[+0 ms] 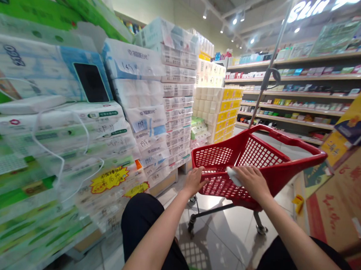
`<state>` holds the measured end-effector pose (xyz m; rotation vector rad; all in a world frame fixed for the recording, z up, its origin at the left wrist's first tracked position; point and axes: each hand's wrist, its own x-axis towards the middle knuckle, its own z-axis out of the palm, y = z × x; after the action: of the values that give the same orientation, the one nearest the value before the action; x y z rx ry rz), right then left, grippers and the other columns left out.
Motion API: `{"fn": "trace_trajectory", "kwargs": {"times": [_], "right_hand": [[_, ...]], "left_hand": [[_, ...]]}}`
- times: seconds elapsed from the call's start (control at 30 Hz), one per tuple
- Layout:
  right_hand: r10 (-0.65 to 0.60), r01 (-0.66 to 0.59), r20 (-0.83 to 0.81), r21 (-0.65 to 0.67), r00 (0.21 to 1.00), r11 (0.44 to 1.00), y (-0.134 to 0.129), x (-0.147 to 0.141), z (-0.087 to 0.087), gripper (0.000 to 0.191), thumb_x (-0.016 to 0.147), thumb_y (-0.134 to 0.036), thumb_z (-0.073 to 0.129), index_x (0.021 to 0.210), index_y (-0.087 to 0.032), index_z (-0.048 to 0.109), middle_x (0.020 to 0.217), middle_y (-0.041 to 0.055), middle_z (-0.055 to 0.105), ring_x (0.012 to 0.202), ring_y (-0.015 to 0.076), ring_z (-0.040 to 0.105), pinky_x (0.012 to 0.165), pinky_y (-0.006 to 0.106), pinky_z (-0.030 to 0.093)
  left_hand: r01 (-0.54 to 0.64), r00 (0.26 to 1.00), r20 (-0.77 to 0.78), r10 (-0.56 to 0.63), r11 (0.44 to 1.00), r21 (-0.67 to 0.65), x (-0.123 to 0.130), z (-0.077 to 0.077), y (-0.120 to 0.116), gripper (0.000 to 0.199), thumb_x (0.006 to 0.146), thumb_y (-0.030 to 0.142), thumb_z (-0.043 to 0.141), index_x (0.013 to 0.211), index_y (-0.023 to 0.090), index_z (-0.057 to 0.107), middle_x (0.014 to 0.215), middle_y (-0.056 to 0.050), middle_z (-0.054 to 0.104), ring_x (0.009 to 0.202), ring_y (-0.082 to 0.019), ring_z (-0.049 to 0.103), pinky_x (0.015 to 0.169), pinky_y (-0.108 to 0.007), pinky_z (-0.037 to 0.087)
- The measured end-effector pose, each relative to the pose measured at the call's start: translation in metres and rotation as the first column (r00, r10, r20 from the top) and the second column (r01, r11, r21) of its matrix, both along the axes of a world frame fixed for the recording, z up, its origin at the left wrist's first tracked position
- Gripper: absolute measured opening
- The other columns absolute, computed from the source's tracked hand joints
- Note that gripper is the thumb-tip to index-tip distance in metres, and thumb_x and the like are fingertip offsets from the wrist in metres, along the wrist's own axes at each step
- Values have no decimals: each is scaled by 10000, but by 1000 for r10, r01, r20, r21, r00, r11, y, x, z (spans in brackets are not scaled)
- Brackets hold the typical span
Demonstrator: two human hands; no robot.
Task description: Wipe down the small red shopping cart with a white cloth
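Note:
A red plastic shopping cart on a grey wheeled frame stands right in front of my knees. At the near left corner of its basket, my left hand is closed round the rim. My right hand grips a folded white wipe and rests with it on the near rim, to the right of my left hand. The hand partly hides the wipe, and whether it is cloth or paper I cannot tell. Beyond my hands rises the cart's red handle.
Stacked tissue packs line the left side. A phone leans there, with a white cable hanging down. Cartons stand close on the right. Stocked shelves fill the back, and a metal pole rises behind the cart.

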<state>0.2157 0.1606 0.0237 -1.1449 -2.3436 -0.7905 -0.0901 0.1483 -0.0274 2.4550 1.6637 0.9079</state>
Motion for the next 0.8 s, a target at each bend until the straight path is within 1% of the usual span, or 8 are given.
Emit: {"fn": "trace_trajectory", "kwargs": {"times": [0.1,0.13,0.2,0.27,0.37,0.5,0.6,0.8], "right_hand": [[-69,69,-11,59,998,996,4,45,5,383,959,-298,454,1330,-295,548,1250,56,644,1190,247,510,1053,429,314],[-83,83,-14,69,996,994,4,52,6,384,958,-294,448,1329,-288,549,1262,60,636,1214,254,496,1066,434,308],[-102,104,-24,75,994,992,1,51,6,377,958,-281,435,1315,-267,556,1261,73,628,1235,266,476,1085,445,296],[-105,108,-43,74,994,991,-2,35,3,366,955,-273,432,1296,-254,564,1239,82,627,1230,278,468,1089,458,292],[-60,63,-49,53,997,997,-7,-5,-2,361,941,-265,458,1285,-263,566,1193,81,638,1172,281,481,1037,452,326],[-18,19,-51,9,999,1000,-10,-54,-8,340,928,-227,494,1257,-256,575,1144,84,648,1078,269,498,961,425,347],[1,-1,-51,-6,999,1000,-13,-83,-11,338,924,-208,521,1256,-250,568,1128,80,646,1071,264,491,968,418,328],[71,-72,-60,-18,996,997,-23,-131,-17,247,968,-259,494,1192,-243,597,1021,68,652,980,237,505,933,394,323]], "left_hand": [[5,1000,4,-5,1000,-6,-6,1,2,506,912,410,613,1325,245,373,1271,-86,575,1221,-262,516,954,-402,435],[4,1000,6,-4,1000,-6,-8,1,2,512,905,403,623,1323,244,375,1273,-87,572,1219,-265,514,950,-403,436],[-1,1000,10,1,1000,-1,-9,0,2,525,890,390,643,1320,242,379,1278,-89,564,1215,-269,510,943,-404,437],[2,1000,8,-2,1000,-2,-9,0,1,530,883,373,651,1318,241,379,1265,-90,564,1206,-271,511,942,-406,436],[9,1000,-6,-9,1000,-20,-6,2,1,554,876,356,658,1333,244,366,1244,-89,569,1198,-273,510,952,-411,430],[-8,1000,-7,7,1000,-24,-3,2,1,597,872,343,658,1362,241,333,1287,-102,543,1230,-280,490,972,-421,422],[-2,1000,3,2,1000,-3,0,1,0,581,892,339,628,1368,235,313,1299,-110,540,1236,-281,484,966,-429,427],[21,1000,-10,-21,1000,22,4,-3,-5,580,879,269,613,1363,242,294,1319,-89,546,1214,-267,499,949,-419,433]]}}
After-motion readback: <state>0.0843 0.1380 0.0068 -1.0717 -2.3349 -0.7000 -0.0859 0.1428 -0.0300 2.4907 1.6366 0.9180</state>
